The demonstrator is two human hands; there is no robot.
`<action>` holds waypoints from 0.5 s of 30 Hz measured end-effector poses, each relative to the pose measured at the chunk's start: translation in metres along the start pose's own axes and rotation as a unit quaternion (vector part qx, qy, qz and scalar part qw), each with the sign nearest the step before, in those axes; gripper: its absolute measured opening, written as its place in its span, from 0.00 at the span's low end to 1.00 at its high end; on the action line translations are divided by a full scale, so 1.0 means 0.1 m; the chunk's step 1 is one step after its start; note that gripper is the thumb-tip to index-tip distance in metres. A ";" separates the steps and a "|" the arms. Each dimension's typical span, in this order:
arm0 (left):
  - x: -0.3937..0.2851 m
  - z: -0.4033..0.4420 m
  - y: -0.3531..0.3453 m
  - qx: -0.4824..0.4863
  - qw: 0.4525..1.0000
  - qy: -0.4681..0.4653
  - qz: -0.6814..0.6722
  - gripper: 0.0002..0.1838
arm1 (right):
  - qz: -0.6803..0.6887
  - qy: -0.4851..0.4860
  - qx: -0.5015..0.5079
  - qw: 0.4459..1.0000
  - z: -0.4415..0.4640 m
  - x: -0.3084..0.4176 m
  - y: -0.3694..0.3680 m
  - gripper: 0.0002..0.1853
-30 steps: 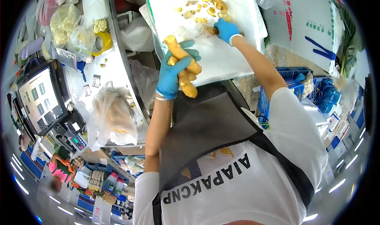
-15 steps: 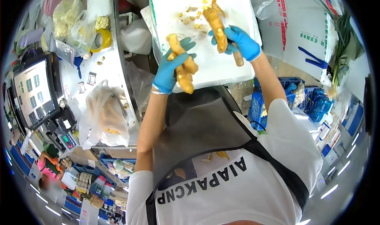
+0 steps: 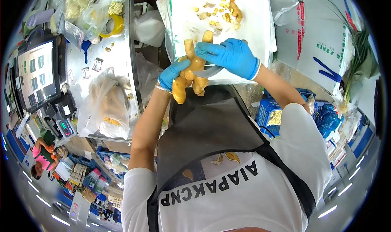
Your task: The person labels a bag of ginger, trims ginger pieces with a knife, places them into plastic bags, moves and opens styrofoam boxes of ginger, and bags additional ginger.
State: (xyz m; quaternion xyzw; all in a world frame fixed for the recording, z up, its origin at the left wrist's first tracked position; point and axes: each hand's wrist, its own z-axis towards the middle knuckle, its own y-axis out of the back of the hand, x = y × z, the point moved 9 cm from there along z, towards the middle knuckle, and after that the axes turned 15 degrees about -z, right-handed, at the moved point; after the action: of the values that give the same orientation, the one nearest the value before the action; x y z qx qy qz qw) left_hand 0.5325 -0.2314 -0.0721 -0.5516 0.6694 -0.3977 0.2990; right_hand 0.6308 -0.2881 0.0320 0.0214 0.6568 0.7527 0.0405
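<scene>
Knobbly yellow ginger root [image 3: 190, 71] is held over the near edge of a white board [image 3: 222, 65]. My left hand [image 3: 171, 74], in a blue glove, is closed round its left side. I cannot tell whether this is one root or two pressed together. My right hand [image 3: 234, 57], also gloved in blue, is closed on a knife [image 3: 209, 72]. The curved blade shows below the fingers and touches the ginger, while most of the handle is hidden. The right fingertips rest against the upper knobs. Another ginger piece [image 3: 235, 11] lies farther back on the board among peelings and crumbs.
To the left, a metal counter holds a bag of produce [image 3: 106, 107], yellow tape [image 3: 114, 26] and a screen [image 3: 38, 77]. A white foam box [image 3: 317, 40] stands right of the board. Blue crates [image 3: 269, 111] are low at the right. Another person [image 3: 44, 156] is far left.
My right hand has moved left and nearer to me, bringing its ginger against the piece in my left hand. The knife blade now shows at the ginger. The view has shifted slightly.
</scene>
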 end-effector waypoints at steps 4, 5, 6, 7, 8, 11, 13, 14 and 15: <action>0.02 0.00 0.11 0.004 1.000 -0.001 0.014 0.30 | 0.055 -0.048 -0.008 0.997 -0.05 0.06 0.05 0.26; 0.03 -0.01 0.10 0.008 1.000 -0.003 0.030 0.30 | 0.082 -0.040 -0.008 0.996 -0.07 0.08 0.08 0.25; 0.06 -0.02 0.07 0.015 0.999 0.000 0.045 0.29 | 0.109 -0.031 -0.008 0.994 -0.09 0.07 0.12 0.25; 0.07 -0.06 0.02 0.020 0.998 0.001 0.060 0.28 | 0.136 -0.021 -0.009 0.990 -0.11 0.05 0.15 0.25; 0.07 -0.11 0.00 0.023 0.997 -0.001 0.076 0.27 | 0.358 -0.101 -0.062 0.926 -0.18 -0.08 0.10 0.21; 0.05 -0.15 0.31 0.002 0.990 -0.011 0.143 0.29 | 0.518 -0.476 -0.012 0.711 -0.48 -0.51 -0.20 0.24; 0.11 -0.24 0.19 -0.018 0.990 0.022 0.139 0.28 | 0.535 -0.417 0.074 0.731 -0.36 -0.34 -0.49 0.26; 0.13 -0.29 0.05 -0.021 0.993 0.008 0.118 0.27 | 0.574 -0.417 0.072 0.701 -0.22 -0.15 -0.56 0.25; 0.15 -0.35 -0.04 -0.019 0.995 -0.005 0.097 0.27 | 0.608 -0.419 0.072 0.670 -0.08 0.02 -0.60 0.25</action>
State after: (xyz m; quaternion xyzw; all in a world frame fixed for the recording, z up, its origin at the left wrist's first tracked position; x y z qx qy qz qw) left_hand 0.5022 -0.2390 -0.0505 -0.4915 0.7261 -0.3510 0.3287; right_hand 0.6302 -0.2881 -0.0283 0.7321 0.4643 0.4731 -0.1569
